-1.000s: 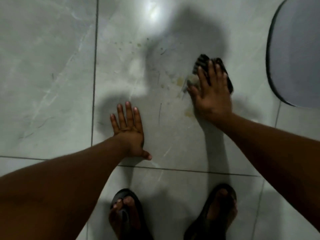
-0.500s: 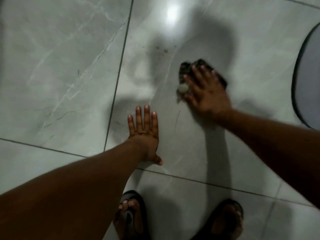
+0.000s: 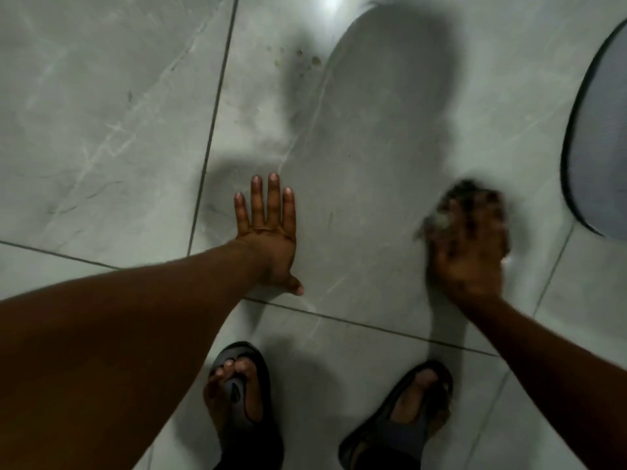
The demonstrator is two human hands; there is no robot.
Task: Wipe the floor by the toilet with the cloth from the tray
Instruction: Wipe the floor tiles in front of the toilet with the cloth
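right hand (image 3: pixel 470 252) | pulled the dark cloth (image 3: pixel 463 193) back across the floor tile (image 3: pixel 373 157) toward the person, from well ahead of the left hand (image 3: pixel 268 232) to level with its fingers | turned motion-blurred | yellowish smears seen beside the cloth a second earlier no longer showed on the tile

Left hand (image 3: pixel 268 239) lies flat on the floor (image 3: pixel 101 113), and the right hand (image 3: pixel 470 256) is off to its right, on top of the cloth (image 3: pixel 458 195), which pokes out ahead of the fingers. Both sandals (image 3: pixel 244 412) sit behind the hands, across a grout line (image 3: pixel 356 322). Some spots (image 3: pixel 305 59) lie well ahead. There's an oval thing (image 3: pixel 604 147) at the far right edge, near the cloth.
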